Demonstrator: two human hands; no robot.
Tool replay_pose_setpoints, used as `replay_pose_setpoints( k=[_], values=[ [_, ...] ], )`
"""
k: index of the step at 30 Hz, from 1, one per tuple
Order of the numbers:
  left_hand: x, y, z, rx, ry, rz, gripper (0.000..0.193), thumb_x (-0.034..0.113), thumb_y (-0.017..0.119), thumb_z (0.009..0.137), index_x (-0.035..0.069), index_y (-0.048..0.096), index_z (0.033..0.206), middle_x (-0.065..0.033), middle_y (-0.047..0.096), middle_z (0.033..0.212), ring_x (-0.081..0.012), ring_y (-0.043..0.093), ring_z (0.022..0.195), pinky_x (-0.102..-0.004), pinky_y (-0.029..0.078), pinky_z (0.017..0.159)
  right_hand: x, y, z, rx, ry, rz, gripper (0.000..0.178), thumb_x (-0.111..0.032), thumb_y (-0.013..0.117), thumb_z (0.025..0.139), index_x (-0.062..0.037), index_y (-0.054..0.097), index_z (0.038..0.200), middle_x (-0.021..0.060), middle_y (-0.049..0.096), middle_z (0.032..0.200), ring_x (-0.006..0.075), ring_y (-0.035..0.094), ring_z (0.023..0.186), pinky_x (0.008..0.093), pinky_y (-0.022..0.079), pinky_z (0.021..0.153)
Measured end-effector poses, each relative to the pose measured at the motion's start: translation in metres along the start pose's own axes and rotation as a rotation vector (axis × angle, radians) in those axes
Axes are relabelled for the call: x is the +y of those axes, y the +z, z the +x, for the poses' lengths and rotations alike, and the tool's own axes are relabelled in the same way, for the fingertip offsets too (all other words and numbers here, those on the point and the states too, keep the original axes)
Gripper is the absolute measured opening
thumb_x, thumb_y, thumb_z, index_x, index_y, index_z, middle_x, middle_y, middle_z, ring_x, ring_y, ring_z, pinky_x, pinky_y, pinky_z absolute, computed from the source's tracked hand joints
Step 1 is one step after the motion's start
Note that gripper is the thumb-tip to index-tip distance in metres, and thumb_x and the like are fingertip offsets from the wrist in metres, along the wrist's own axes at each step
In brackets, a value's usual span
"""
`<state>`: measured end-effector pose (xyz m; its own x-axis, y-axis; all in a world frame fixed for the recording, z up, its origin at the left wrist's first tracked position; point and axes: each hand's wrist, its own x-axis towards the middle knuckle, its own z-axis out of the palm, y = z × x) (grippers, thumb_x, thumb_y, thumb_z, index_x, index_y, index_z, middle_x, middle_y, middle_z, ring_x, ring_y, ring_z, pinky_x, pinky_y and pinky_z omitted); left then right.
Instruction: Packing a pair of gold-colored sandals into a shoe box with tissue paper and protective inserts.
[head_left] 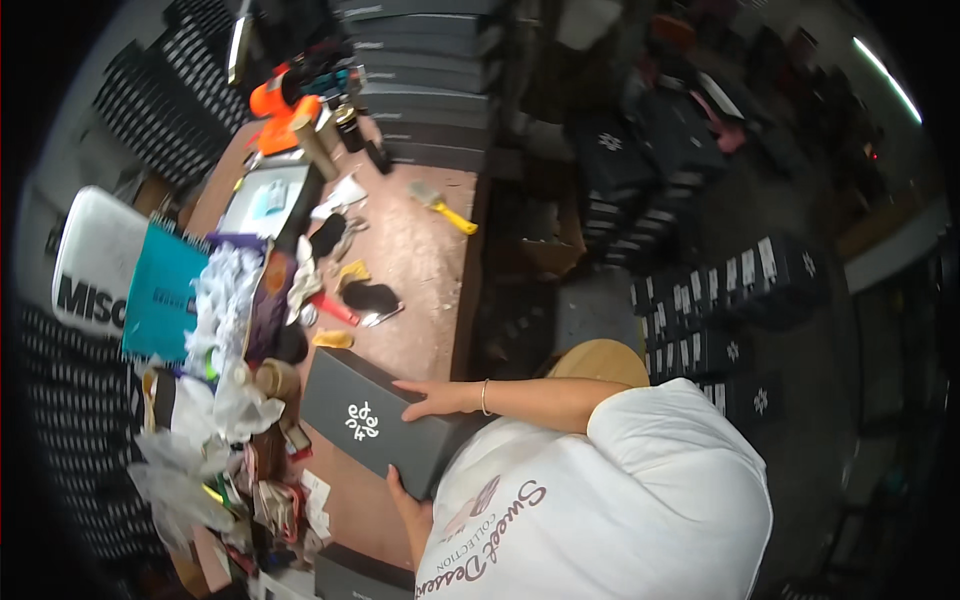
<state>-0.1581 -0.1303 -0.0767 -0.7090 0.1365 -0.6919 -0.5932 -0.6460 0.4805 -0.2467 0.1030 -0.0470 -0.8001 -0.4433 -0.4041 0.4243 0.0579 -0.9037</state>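
Observation:
A dark grey shoebox (345, 400) with a white emblem on its lid lies at the table's near edge, against my white shirt. My right hand (440, 399), with a thin bracelet at the wrist, grips its upper side, thumb and index finger apart on the lid. On the opposite side my left hand (408, 503) holds the box, its thumb along the lid's edge and its other fingers hidden. Beyond the box, a yellow sponge-like piece (333, 339), a red-handled tool (335, 309) and a dark oval pad (370, 297) lie on the pinkish table (425, 265).
A yellow-handled brush (445, 208) lies near the table's right edge. Plastic bags (185, 470), tissue and a teal box (160, 295) crowd the left side. An orange tape dispenser (275, 110) stands farther back. Stacked boxes (425, 100) rise behind, with more (710, 310) at right beyond a round stool (600, 362).

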Motion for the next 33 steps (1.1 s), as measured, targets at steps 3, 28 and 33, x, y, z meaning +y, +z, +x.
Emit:
replay_pose_setpoints(
  k=[3, 28, 33],
  values=[
    [0.024, 0.064, -0.013, -0.191, 0.181, 0.242, 0.060, 0.036, 0.063, 0.088, 0.005, 0.045, 0.136, -0.0120, 0.052, 0.131, -0.0229, 0.049, 0.120, -0.0392, 0.040, 0.102, -0.015, -0.022, -0.040, 0.090, -0.132, 0.173, 0.091, -0.035, 0.070, 0.084, -0.0087, 0.016, 0.153, 0.0167, 0.033, 0.149, 0.0256, 0.035, 0.135, 0.0336, 0.030, 0.110],
    [-0.109, 0.462, 0.167, -1.109, -0.005, 1.133, 0.048, 0.009, 0.066, 0.090, 0.000, 0.048, 0.134, -0.0125, 0.059, 0.120, -0.0171, 0.060, 0.105, -0.0288, 0.049, 0.090, -0.013, -0.332, -0.464, 1.869, -0.839, 0.601, 0.058, -0.024, 0.067, 0.081, -0.0031, 0.048, 0.132, 0.0103, 0.057, 0.122, 0.0228, 0.056, 0.112, 0.0363, 0.049, 0.092],
    [-0.144, 0.517, 0.199, -1.237, -0.051, 1.300, 0.047, 0.016, 0.066, 0.092, -0.002, 0.049, 0.132, -0.0131, 0.060, 0.118, -0.0170, 0.059, 0.105, -0.0288, 0.050, 0.087, -0.025, -0.361, -0.495, 2.269, -0.404, 0.010, 0.087, -0.027, 0.074, 0.075, -0.0096, 0.029, 0.148, 0.0168, 0.047, 0.135, 0.0287, 0.047, 0.123, 0.0389, 0.040, 0.103]
  ],
)
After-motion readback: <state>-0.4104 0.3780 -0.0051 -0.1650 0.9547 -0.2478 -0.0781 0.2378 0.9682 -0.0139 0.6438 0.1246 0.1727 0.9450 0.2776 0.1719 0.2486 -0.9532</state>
